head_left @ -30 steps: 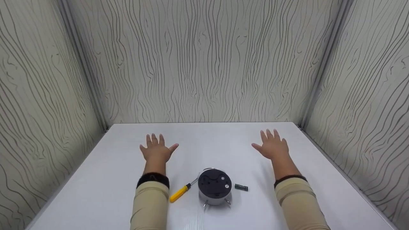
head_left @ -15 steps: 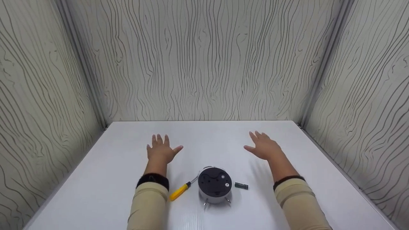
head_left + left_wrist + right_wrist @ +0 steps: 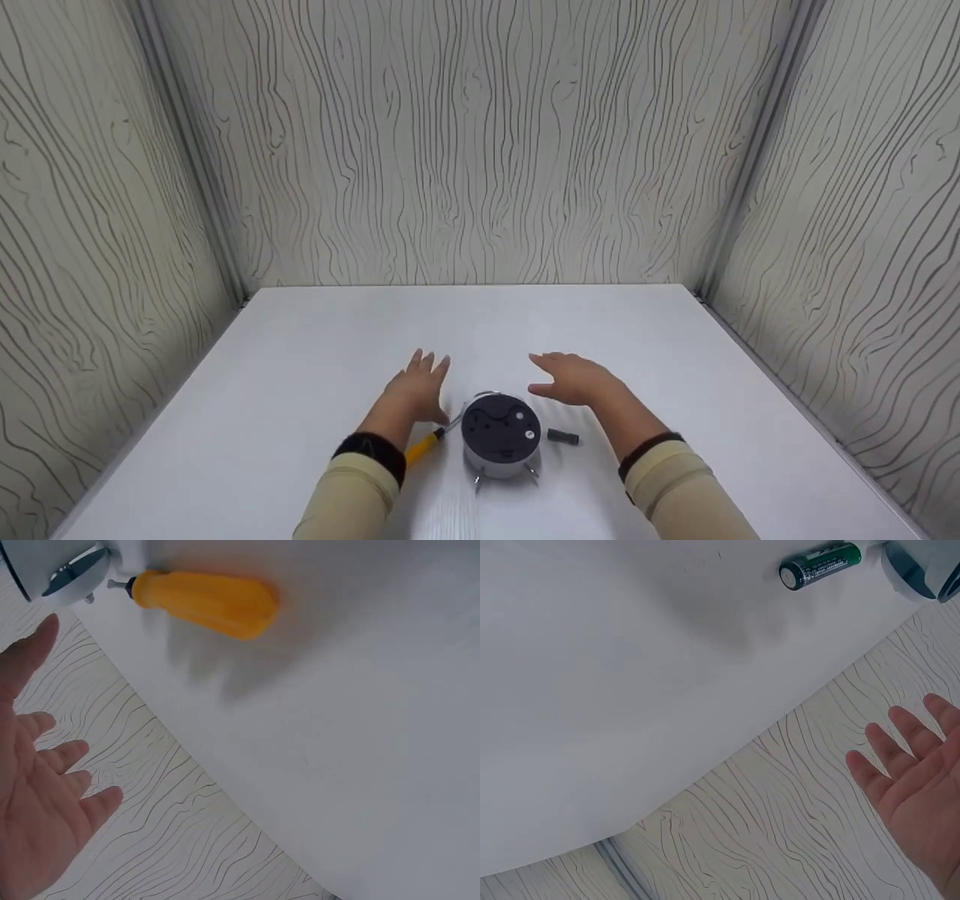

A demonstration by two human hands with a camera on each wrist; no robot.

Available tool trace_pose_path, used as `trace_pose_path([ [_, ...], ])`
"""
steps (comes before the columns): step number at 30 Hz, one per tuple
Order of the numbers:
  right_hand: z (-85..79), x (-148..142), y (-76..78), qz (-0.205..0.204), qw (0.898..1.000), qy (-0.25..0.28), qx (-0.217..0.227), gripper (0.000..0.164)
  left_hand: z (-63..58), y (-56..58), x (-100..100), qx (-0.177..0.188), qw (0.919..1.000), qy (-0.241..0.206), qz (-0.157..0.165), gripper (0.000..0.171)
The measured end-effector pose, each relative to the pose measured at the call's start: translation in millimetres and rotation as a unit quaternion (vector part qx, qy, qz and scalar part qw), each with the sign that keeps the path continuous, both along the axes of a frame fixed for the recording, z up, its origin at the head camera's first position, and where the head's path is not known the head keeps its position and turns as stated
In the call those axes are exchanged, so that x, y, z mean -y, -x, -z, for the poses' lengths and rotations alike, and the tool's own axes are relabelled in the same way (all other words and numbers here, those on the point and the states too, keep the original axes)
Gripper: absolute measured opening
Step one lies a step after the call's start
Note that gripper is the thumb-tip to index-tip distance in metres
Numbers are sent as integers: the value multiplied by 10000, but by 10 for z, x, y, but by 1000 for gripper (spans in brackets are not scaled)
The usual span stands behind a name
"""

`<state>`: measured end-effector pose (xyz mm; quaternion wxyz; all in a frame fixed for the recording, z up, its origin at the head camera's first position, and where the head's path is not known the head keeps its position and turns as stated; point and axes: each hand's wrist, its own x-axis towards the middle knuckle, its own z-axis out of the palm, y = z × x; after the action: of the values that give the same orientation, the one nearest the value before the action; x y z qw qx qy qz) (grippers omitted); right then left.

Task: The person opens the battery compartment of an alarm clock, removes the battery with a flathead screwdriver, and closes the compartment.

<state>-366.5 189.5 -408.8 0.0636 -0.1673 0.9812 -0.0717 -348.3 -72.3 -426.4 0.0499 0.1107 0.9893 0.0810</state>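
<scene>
A round alarm clock (image 3: pixel 501 429) with a black back and silver rim lies face down on the white table, its two metal feet toward me. My left hand (image 3: pixel 417 390), fingers spread and holding nothing, hovers left of it. Beneath that hand lies a screwdriver (image 3: pixel 206 600) with a yellow handle, its shaft pointing at the clock; the left wrist partly covers it in the head view. On the clock's other side my right hand (image 3: pixel 574 379) hangs in the air with straight fingers, also holding nothing. A green battery (image 3: pixel 821 566) rests on the table just right of the clock.
The white table (image 3: pixel 315 330) reaches back to a wood-grain patterned panel (image 3: pixel 472 150). Similar panels stand along the left (image 3: pixel 90 247) and right (image 3: pixel 847 247) sides, with grey metal posts at the corners.
Both hands have come inward and back toward me, from far apart over the table to either side of the clock. Clock, screwdriver and battery stay where they were.
</scene>
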Motion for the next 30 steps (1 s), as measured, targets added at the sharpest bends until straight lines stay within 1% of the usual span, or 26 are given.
trace_pose_path([
  [2, 34, 14, -15, -76, 9999, 8, 89, 63, 30, -30, -6, 126, 9998, -105, 72, 102],
  [5, 67, 33, -46, -274, 9991, 151, 274, 66, 56, -67, -27, 320, 9988, -242, 274, 104],
  [9, 114, 64, -97, -579, 9965, 321, 502, 74, 83, -97, -68, 516, 9968, -334, 520, 103],
  [14, 162, 123, -174, -834, 9940, 337, 629, 86, 134, -119, -108, 486, 9961, -288, 680, 95],
  [18, 207, 152, -221, -1125, 9913, 356, 583, 97, 190, -129, -136, 483, 9951, -326, 793, 89],
  [22, 289, 166, -257, -1293, 9889, 370, 631, 110, 229, -138, -168, 487, 9947, -357, 834, 90],
  [24, 333, 175, -274, -1301, 9888, 306, 659, 115, 240, -146, -186, 456, 9948, -269, 872, 94],
  [27, 392, 190, -288, -1386, 9881, 250, 618, 118, 253, -153, -209, 388, 9948, -141, 929, 96],
  [30, 433, 210, -296, -1584, 9859, 207, 492, 117, 261, -160, -221, 341, 9945, -63, 992, 94],
])
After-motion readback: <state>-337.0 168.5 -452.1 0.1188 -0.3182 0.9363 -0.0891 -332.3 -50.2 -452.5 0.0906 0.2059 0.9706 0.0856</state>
